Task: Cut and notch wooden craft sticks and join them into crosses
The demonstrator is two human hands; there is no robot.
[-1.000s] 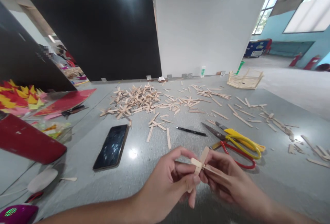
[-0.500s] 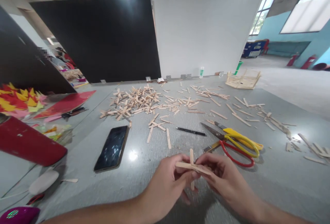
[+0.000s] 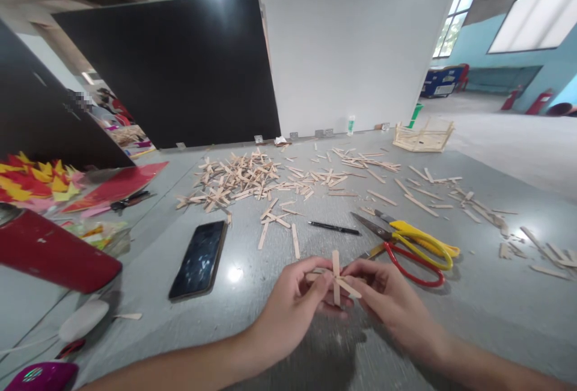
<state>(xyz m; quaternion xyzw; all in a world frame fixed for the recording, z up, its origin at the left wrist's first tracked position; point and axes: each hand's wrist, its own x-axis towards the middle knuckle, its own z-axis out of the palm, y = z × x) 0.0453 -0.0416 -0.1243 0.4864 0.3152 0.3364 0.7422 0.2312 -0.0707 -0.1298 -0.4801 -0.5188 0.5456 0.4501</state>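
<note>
Several flat wooden craft sticks (image 3: 336,295), crossed in a star shape, are held up between my two hands over the near part of the table. My left hand (image 3: 300,292) pinches them from the left, its thumb lying on the front near the crossing. From the right, my right hand (image 3: 383,295) has its fingers closed on the same sticks, with the fingertips partly hidden behind them. Just beyond my right hand lie scissors (image 3: 383,235) with one red and one yellow handle, over a yellow-handled cutter (image 3: 415,236). A black pen (image 3: 334,228) rests beyond the sticks.
A phone (image 3: 198,259) lies left of my hands. Loose craft sticks (image 3: 238,178) are heaped farther back, with more scattered rightward. A stick-built frame (image 3: 424,139) stands at the far right, a red cylinder (image 3: 58,253) at the left. Upright panels (image 3: 180,72) border the table's back.
The crossed sticks have been tilted up, so their star shape now faces me more. My left thumb has moved onto the front near the crossing.
</note>
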